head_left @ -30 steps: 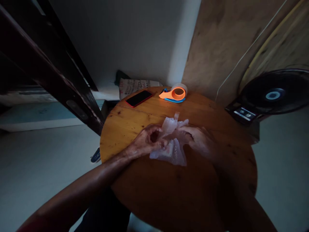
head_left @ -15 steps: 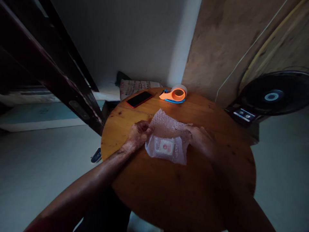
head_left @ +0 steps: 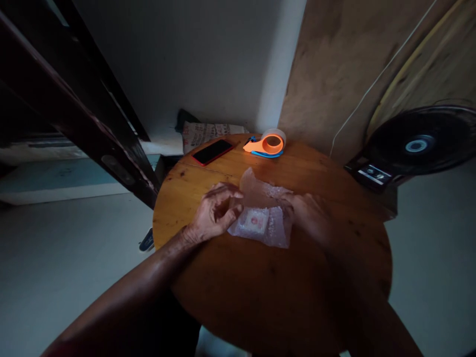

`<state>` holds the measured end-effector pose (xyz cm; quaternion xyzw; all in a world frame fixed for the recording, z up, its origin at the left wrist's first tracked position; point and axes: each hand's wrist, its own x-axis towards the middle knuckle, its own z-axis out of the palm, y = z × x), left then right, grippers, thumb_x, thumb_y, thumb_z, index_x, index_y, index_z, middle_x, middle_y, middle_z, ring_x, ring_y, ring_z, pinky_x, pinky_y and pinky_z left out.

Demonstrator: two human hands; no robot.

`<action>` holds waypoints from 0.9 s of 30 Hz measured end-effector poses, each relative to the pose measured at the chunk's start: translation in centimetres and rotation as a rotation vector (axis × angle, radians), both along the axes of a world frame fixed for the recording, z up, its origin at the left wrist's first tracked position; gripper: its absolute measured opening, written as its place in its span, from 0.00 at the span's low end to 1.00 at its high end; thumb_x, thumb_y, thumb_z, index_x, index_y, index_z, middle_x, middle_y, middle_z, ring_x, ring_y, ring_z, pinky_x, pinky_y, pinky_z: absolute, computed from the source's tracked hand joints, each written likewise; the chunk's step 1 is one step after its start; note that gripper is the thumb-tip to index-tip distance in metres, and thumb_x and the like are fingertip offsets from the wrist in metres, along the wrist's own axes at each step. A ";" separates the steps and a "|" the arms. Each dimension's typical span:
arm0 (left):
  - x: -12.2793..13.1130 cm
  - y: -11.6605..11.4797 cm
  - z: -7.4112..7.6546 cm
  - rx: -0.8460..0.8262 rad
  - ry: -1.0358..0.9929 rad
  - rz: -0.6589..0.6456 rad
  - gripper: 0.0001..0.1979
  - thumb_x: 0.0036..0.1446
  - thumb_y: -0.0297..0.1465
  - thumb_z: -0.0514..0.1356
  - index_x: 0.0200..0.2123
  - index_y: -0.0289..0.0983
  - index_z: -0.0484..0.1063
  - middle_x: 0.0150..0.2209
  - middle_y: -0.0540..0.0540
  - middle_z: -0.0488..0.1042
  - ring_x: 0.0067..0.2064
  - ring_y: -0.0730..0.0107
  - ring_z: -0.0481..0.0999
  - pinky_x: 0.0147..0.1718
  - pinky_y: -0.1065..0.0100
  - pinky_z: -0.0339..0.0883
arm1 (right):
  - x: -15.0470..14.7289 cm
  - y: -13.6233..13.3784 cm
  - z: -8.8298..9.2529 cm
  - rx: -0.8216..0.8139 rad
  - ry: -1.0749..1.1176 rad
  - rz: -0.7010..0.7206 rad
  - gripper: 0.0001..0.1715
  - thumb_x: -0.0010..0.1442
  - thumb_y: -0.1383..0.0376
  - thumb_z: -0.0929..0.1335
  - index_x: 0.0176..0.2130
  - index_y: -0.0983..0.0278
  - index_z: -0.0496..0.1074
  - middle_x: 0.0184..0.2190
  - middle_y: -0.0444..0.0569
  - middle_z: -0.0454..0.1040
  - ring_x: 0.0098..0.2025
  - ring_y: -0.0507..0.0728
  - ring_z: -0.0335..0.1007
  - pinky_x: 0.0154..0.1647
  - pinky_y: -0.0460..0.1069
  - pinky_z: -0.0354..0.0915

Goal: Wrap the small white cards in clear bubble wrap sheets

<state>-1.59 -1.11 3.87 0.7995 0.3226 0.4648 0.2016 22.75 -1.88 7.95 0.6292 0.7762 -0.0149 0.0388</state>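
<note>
A sheet of bubble wrap [head_left: 278, 225] lies on the round wooden table [head_left: 267, 292], its near part folded over a small white packet [head_left: 256, 220] with a reddish mark that shows through the plastic. At the sheet's left edge, my left hand [head_left: 219, 210] has thumb and fingers spread apart, with the fingertips close to the wrap. My right hand [head_left: 307, 208] pinches the upper right edge of the bubble wrap; most of its fingers are in shadow.
An orange tape dispenser [head_left: 265, 145] and a red-edged phone [head_left: 212, 151] lie toward the table's far edge. On the right stands a dark fan [head_left: 418, 144]. A shoe [head_left: 147, 240] is on the floor at left, and a printed sack [head_left: 208, 133] sits behind the table.
My left hand has let go of the wrap's left edge and spread its fingers. The sheet's far part has sunk a little, while my right hand stays at the right edge.
</note>
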 end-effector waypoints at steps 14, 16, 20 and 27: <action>-1.0 -0.2 0.9 -0.103 0.036 0.097 0.10 0.58 0.36 0.56 0.32 0.36 0.73 0.33 0.44 0.76 0.39 0.65 0.74 0.43 0.61 0.65 | -0.3 -0.8 0.7 -0.277 0.584 0.245 0.13 0.56 0.70 0.61 0.29 0.62 0.73 0.25 0.42 0.72 0.30 0.52 0.66 0.30 0.46 0.58; -1.2 -0.3 0.8 -0.091 0.003 0.128 0.10 0.57 0.36 0.57 0.32 0.36 0.74 0.33 0.44 0.75 0.38 0.65 0.74 0.43 0.61 0.65 | 0.2 -0.8 0.8 -0.414 0.631 0.339 0.15 0.57 0.71 0.60 0.28 0.62 0.74 0.25 0.42 0.72 0.30 0.52 0.67 0.31 0.45 0.60; -1.4 -0.5 0.6 -0.109 -0.041 0.119 0.09 0.57 0.35 0.57 0.32 0.36 0.74 0.32 0.44 0.75 0.37 0.66 0.74 0.41 0.63 0.66 | 0.4 -1.3 0.7 -0.619 0.716 0.639 0.18 0.58 0.72 0.61 0.38 0.61 0.78 0.35 0.45 0.77 0.36 0.52 0.72 0.38 0.45 0.63; -2.0 -0.7 1.9 -0.608 -0.003 -0.256 0.11 0.55 0.36 0.59 0.37 0.35 0.76 0.27 0.47 0.75 0.27 0.72 0.73 0.28 0.71 0.68 | -0.4 -2.0 -1.3 -0.739 0.605 0.688 0.18 0.56 0.73 0.63 0.41 0.60 0.78 0.32 0.43 0.79 0.32 0.50 0.73 0.31 0.43 0.62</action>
